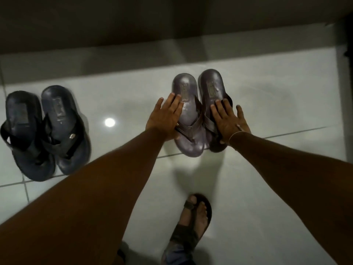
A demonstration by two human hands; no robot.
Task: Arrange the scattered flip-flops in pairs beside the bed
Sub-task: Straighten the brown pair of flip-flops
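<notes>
Left hand (164,119) flat, fingers spread, against grey flip-flop pair (198,111) at frame centre; right hand (230,122) likewise, gripping nothing. Dark pair (45,131) at left.

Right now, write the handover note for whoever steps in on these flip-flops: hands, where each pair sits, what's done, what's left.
Left hand: open, flat against the outer edge of the left grey flip-flop.
Right hand: open, palm down on the right grey flip-flop.
Grey pair: side by side and touching on the white tiled floor, heels toward the dark bed base.
Dark blue pair: further left, side by side, facing the same way, no hand on it.
Done: both pairs matched and lined up.
Left: probably just a last nudge to square the grey pair, then lift both hands away. No loose flip-flops in view.
</notes>
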